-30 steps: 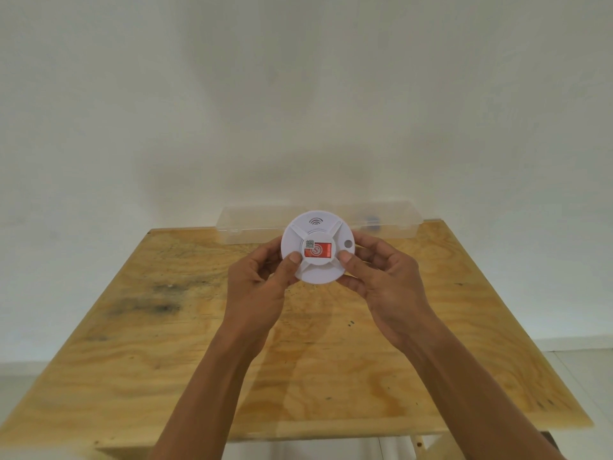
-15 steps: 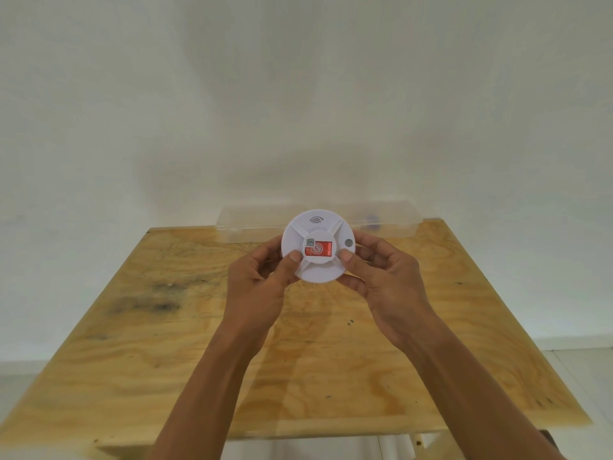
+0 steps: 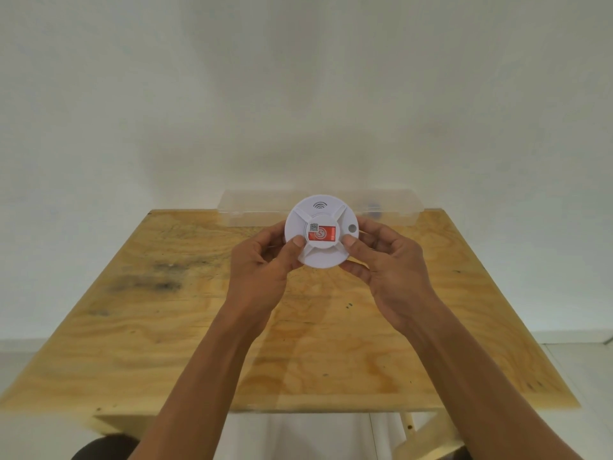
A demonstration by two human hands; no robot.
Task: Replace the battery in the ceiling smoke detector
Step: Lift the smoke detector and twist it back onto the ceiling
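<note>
White plastic and round, a disc-shaped smoke detector sits at the centre of the frame, held in the air above a tabletop with its face turned toward the camera. Four raised ribs cross its face, a red rectangular label with a small printed code square lies at its middle, a curved wave symbol is printed near its upper edge, and a small round button shows on its right side.

Both bare hands grip the detector by its rim. The left hand, at centre left, curls its fingers behind the disc and lays its thumb on the lower left of the face. The right hand, at centre right, does likewise, its thumb pressed on the lower right of the face just below the button.

Behind the detector, at the table's far edge, a long clear plastic box lies against a plain white wall; something small and dark shows inside its right part, too blurred to tell. Below the hands spreads the light plywood table, with dark smudges on its left half.
</note>
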